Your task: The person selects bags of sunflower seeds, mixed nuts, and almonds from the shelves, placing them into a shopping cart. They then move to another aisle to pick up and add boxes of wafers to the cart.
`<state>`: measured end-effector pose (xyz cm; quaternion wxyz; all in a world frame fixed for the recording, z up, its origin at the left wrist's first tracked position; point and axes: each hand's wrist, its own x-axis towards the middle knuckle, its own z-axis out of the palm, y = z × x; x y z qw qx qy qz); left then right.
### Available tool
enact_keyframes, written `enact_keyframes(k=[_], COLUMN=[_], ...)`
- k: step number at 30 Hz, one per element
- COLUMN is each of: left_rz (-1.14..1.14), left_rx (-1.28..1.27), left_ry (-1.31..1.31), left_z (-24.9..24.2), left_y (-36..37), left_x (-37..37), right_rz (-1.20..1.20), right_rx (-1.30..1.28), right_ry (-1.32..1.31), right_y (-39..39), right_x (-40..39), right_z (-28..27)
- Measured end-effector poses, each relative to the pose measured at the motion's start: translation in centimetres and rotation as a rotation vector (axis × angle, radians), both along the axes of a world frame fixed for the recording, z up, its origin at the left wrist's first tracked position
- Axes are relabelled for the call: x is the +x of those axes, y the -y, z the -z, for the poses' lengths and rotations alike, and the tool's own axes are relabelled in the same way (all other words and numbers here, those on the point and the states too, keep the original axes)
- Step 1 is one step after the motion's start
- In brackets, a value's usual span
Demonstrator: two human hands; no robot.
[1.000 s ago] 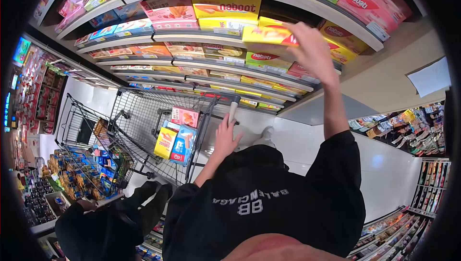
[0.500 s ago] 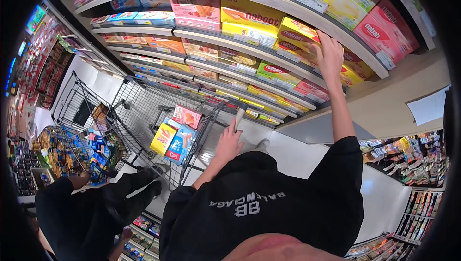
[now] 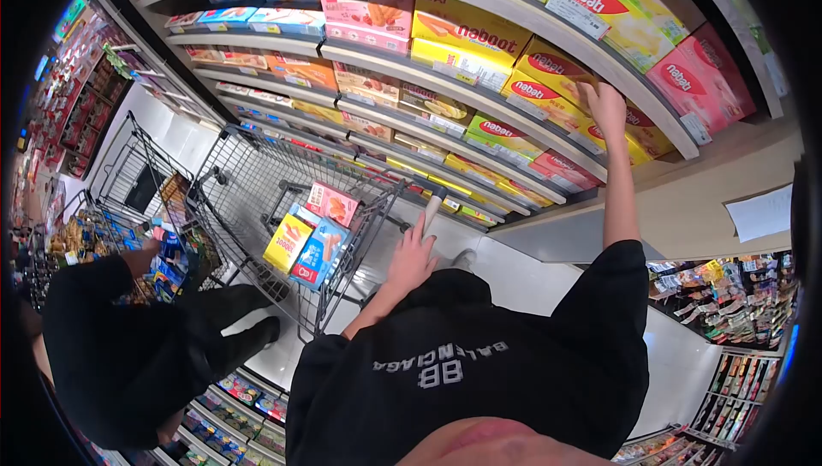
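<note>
My right hand [image 3: 605,108] reaches into the shelf at the yellow Nabati boxes [image 3: 548,68]. Its thumb and a bent finger show apart at the box fronts, and the other fingers are partly hidden. No box is lifted from the row. My left hand [image 3: 413,259] is closed around the end of the shopping cart handle [image 3: 434,207]. The wire shopping cart [image 3: 257,179] stands to my left. Inside it lie a pink box [image 3: 332,204], a yellow Naboot box [image 3: 288,241] and a blue box [image 3: 320,250].
Beside the Nabati row stand a yellow Naboot box [image 3: 467,33] and red Nabati boxes [image 3: 693,80]. A person in black [image 3: 120,346] is at the left, near a second cart [image 3: 128,166] with goods. A paper sheet [image 3: 762,212] hangs on the shelf end.
My right hand's fingers have gone from stretched over the yellow box to bent at its front. The view has shifted slightly. The other person has moved left. My left hand stays on the handle.
</note>
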<state>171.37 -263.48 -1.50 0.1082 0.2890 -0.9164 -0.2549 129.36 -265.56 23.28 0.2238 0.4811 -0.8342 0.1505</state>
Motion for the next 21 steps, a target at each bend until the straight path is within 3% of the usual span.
enact_keyframes(k=[2, 3, 4, 6, 8, 10, 12, 13, 15, 16, 18, 19, 20, 21], left_rz=[0.003, -0.004, -0.02, -0.062, -0.092, -0.111, -0.123, -0.135, -0.152, -0.158, -0.169, -0.186, -0.203, -0.221], left_rx=[0.007, 0.026, 0.054, 0.206, 0.312, 0.414, 0.519, 0.55, 0.613, 0.621, 0.64, 0.719, 0.799, 0.874], left_ry=[-0.018, -0.041, -0.061, -0.126, -0.235, -0.363, -0.506, -0.516, -0.536, -0.552, -0.582, -0.644, -0.708, -0.774], left_z=[-0.2, 0.0, 0.2, 0.4, 1.2, 2.4, 3.5, 3.5, 2.8, 2.4, 1.9, 2.2, 2.5, 2.8], left_y=[0.2, 0.3, 0.2, 0.4, 0.6, 1.0, 1.3, 1.2, 1.1, 1.1, 1.0, 1.1, 1.2, 1.5], left_x=[0.0, 0.0, 0.1, 0.3, 0.5, 0.6, 0.6, 0.6, 0.6, 0.6, 0.8, 1.1, 1.3, 1.4], right_rz=[-0.046, 0.024, 0.039, 0.075, -0.061, 0.07, -0.013, -0.237, -0.402, -0.333, -0.523, -0.718, -0.723, -0.818], right_rx=[-0.01, 0.128, 0.108, 0.195, 0.083, 0.127, 0.057, -0.113, -0.271, -0.195, -0.026, 0.166, 0.238, 0.268], right_ry=[-0.045, 0.084, 0.085, 0.114, 0.196, -0.1, -0.192, -0.303, -0.027, 0.103, 0.463, 0.29, 0.633, 0.58], right_y=[0.2, 0.3, 0.2, 0.3, 0.2, 0.4, 0.2, 0.3, 0.2, -0.2, -0.3, -0.2, 0.0, -0.4], right_x=[-1.2, -1.9, -2.0, -2.8, -1.8, -0.7, 1.9, 5.0, 11.6, 14.2, 19.8, 21.1, 24.7, 25.7], right_z=[0.5, 0.3, 0.4, 0.1, 0.0, 0.0, 0.5, 0.8, 3.7, 6.1, 11.2, 14.4, 15.6, 19.2])
